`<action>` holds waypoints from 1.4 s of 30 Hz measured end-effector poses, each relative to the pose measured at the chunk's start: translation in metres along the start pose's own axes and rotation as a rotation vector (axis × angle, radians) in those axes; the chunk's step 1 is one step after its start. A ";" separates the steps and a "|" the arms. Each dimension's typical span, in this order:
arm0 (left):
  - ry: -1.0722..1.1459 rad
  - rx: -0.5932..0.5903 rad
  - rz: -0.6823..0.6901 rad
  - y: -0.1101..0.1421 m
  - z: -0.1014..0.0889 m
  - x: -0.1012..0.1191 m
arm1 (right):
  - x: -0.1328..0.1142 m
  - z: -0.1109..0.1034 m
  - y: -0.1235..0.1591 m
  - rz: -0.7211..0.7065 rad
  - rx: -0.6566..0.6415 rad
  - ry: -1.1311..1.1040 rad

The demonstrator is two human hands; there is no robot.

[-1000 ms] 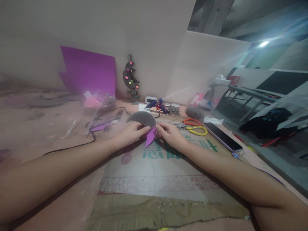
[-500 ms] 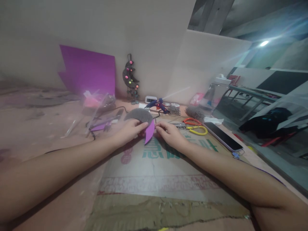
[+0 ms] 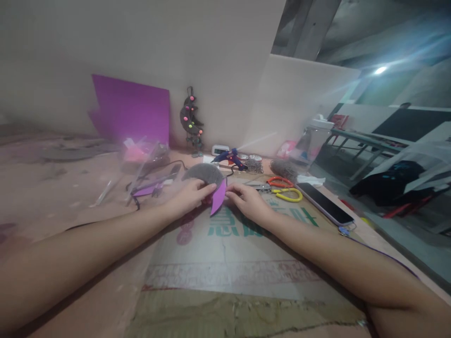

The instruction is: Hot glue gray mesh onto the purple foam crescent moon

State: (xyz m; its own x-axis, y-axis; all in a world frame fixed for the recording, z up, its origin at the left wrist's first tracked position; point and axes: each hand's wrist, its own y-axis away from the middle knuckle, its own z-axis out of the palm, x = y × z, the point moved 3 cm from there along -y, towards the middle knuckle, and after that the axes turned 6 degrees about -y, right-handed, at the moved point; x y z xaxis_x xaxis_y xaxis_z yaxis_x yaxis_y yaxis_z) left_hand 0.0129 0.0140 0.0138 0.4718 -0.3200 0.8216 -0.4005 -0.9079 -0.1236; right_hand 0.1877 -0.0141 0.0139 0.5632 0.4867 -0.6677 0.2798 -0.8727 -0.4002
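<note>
My left hand (image 3: 186, 198) grips a crescent (image 3: 203, 172) whose upper curve is covered in grey, seemingly wound yarn. Its bare purple tip (image 3: 219, 199) points down toward me, just past my left thumb. Close against the right side of that tip, my right hand (image 3: 249, 203) has its thumb and forefinger pinched together. Whatever those fingertips hold is too small to make out. Both hands are over a printed cardboard sheet (image 3: 225, 249).
Beyond my hands lie a blue glue gun (image 3: 230, 157), a grey yarn ball (image 3: 283, 170), orange-handled pliers (image 3: 280, 182), yellow-handled pliers (image 3: 291, 195) and a phone (image 3: 324, 204). A purple sheet (image 3: 136, 112) and a crescent ornament with pompoms (image 3: 190, 119) stand against the wall.
The crescent has turned slightly and shifted a little left in my left hand, showing more of its grey face. My right fingers have stayed pinched beside the purple tip. The view has tilted slightly.
</note>
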 end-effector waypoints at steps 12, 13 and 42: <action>0.099 -0.018 0.018 -0.007 0.005 -0.014 | -0.004 -0.001 0.000 -0.014 -0.016 0.002; 0.062 -0.037 0.038 -0.007 0.005 -0.012 | -0.003 0.000 0.000 -0.018 -0.018 0.011; -0.090 -0.074 0.114 -0.004 0.010 -0.011 | -0.006 -0.002 0.001 -0.025 0.001 -0.014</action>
State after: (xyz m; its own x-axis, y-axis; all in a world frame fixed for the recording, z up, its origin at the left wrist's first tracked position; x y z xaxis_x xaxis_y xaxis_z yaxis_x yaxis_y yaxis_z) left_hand 0.0169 0.0181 -0.0004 0.4875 -0.4459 0.7507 -0.5109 -0.8429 -0.1689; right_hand 0.1862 -0.0181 0.0189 0.5451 0.5092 -0.6661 0.2927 -0.8600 -0.4179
